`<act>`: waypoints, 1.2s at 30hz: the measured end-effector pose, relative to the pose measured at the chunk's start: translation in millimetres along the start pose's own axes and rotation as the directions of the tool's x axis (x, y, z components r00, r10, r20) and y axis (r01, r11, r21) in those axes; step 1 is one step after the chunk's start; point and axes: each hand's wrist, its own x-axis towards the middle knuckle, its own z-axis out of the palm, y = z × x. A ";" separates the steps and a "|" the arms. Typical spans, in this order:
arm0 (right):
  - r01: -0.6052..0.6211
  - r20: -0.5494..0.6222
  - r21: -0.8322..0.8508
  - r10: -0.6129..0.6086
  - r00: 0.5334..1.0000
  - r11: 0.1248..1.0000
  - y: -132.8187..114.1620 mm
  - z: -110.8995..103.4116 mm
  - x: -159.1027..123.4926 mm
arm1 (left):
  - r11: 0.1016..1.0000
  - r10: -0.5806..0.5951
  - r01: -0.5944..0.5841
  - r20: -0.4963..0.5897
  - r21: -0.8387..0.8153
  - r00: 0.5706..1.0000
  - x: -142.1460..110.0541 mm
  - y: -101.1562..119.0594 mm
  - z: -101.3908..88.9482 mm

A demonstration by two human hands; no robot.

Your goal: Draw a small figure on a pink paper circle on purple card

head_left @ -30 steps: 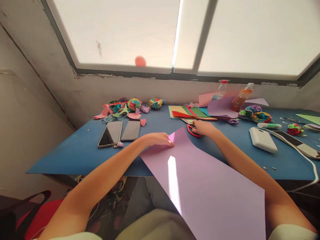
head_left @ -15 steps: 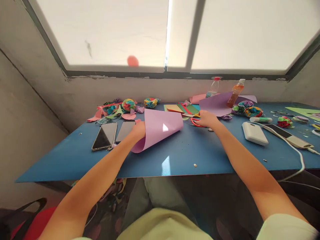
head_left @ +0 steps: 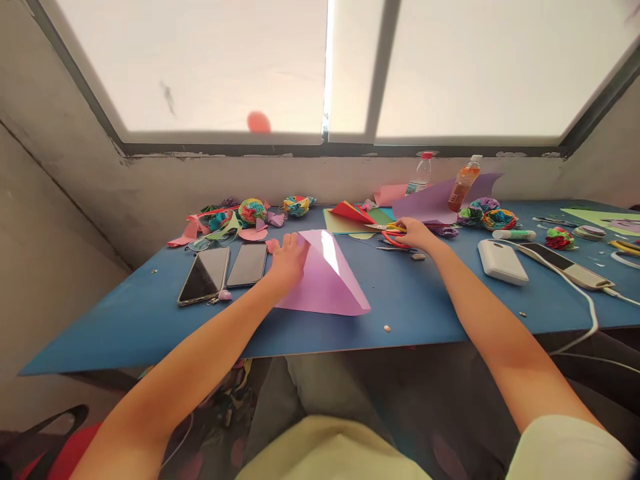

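Fingers of the left hand are spread palm-down on a sheet of purple paper, an open grip that presses rather than pinches; the paper lies on the blue surface, bent over on itself, with a bright streak of light across it. The right hand has its fingers at the handles of red-handled scissors and yellow-handled scissors, though whether its grip is closed on either pair cannot be told. Just beside them is a stack of coloured paper, with a red sheet raised on top. Two smartphones lie left of the purple paper, a larger one and a smaller one; behind them are pink paper scraps and multicoloured paper balls. At the back, a clear bottle with a red cap has a label too small to read, and an orange bottle with a white cap leans, its pale lettering blurred. To the right are more paper flowers, a glue stick, a white power bank with no readable marking, and a white cable.
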 end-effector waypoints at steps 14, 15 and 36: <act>-0.034 0.060 0.240 0.020 0.998 0.970 20.4 6.5 0.1 | 0.908 0.392 -0.282 0.393 -0.309 0.831 3.5 -17.3 -8.0; -0.033 0.064 0.244 0.018 0.998 0.969 21.2 6.7 0.3 | 0.902 0.410 -0.291 0.426 -0.318 0.806 3.6 -19.2 -10.0; -0.248 0.026 0.070 0.247 0.969 0.966 35.7 0.0 6.0 | 0.907 0.414 -0.308 0.465 -0.289 0.783 -2.5 -14.1 -14.7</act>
